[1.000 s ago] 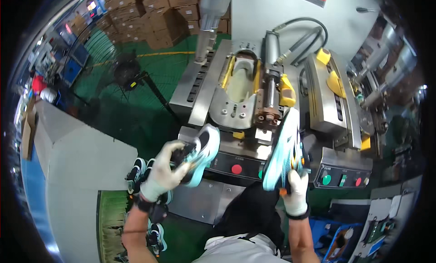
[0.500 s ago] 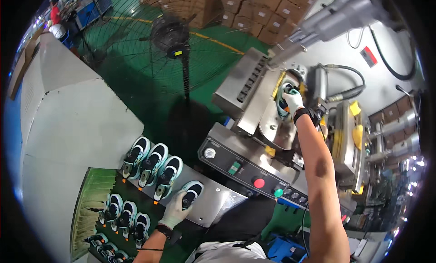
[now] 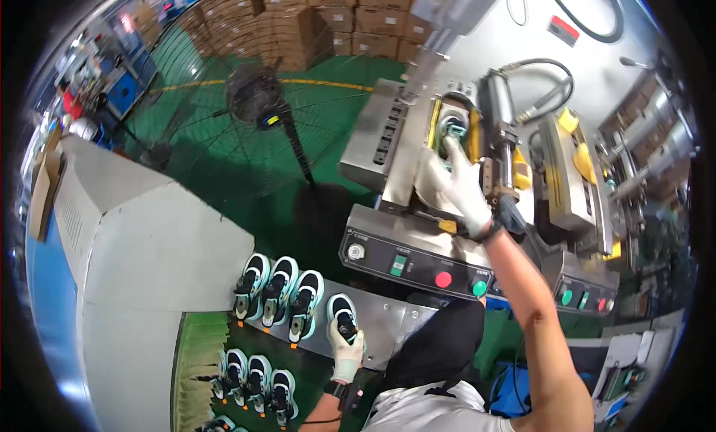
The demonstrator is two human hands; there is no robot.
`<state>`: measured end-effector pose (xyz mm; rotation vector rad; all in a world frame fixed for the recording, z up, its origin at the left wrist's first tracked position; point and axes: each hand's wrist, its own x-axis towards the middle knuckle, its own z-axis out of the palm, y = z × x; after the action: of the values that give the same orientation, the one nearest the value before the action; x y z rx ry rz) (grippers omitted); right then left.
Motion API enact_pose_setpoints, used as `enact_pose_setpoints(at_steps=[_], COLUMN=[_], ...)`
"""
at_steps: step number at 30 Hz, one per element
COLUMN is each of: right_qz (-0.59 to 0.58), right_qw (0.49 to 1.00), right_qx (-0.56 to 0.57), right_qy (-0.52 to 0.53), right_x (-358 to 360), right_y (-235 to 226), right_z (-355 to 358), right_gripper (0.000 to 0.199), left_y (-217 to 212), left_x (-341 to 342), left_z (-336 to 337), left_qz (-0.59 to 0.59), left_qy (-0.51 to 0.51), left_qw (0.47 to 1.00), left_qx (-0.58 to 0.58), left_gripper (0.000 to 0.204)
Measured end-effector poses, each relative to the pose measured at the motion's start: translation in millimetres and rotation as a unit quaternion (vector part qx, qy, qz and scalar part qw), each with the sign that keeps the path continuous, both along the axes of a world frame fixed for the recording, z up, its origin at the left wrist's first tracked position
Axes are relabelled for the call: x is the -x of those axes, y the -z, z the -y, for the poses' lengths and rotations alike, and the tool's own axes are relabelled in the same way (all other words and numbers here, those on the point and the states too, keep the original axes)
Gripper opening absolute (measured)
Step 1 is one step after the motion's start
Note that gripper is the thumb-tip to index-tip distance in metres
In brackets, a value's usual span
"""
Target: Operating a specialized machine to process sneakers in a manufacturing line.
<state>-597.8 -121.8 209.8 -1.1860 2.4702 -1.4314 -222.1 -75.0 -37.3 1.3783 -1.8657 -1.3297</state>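
My left hand [image 3: 347, 355], in a white glove, is closed around the heel end of a black and pale mint sneaker [image 3: 342, 311] on the metal ledge. My gloved right hand [image 3: 456, 187] is over the press machine's bed with its fingers spread. One fingertip overlaps the near end of another sneaker [image 3: 452, 125] sitting in the machine's slot between yellow pads; whether it touches cannot be seen. To the left of my left hand, several matching sneakers [image 3: 304, 304] stand in a row on the ledge.
More sneakers [image 3: 257, 383] stand lower, beside a green fringed curtain [image 3: 195, 357]. A control panel [image 3: 418, 260] with red and green buttons fronts the machine. A caged floor fan [image 3: 257, 96] stands beyond, with stacked cartons [image 3: 298, 33] behind. A pale metal housing [image 3: 164, 246] rises at left.
My right hand has drawn back from the sneaker in the machine, opening its fingers. The head view has shifted; my left hand stays on its sneaker on the ledge.
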Motion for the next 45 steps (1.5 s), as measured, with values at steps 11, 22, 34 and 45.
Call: enact_pose_setpoints(at_steps=[11,22,34,45], right_qz=[-0.165,0.365,0.372,-0.277], right_qw=[0.931,0.93,0.744,0.581], right_qx=[-0.327,-0.012,0.416,0.289], right_qy=[0.007,-0.051,0.368,0.709], right_x=[-107,-203,-293,-120], right_y=[128,37,60,43], right_z=[-226,-363,-533,-874], right_gripper=[0.09,0.101,0.043,0.031], left_y=[-42,-195,-223,-182], left_x=[20,176,227,205], left_z=[66,-88,-315,-292], left_qz=[0.01,-0.084,-0.148,-0.128], left_qy=[0.408,0.494,0.802,0.823], left_qw=[0.893,0.853,0.578,0.552], left_qx=[0.19,0.146,-0.016,0.031], left_gripper=[0.017,0.034,0.036,0.041])
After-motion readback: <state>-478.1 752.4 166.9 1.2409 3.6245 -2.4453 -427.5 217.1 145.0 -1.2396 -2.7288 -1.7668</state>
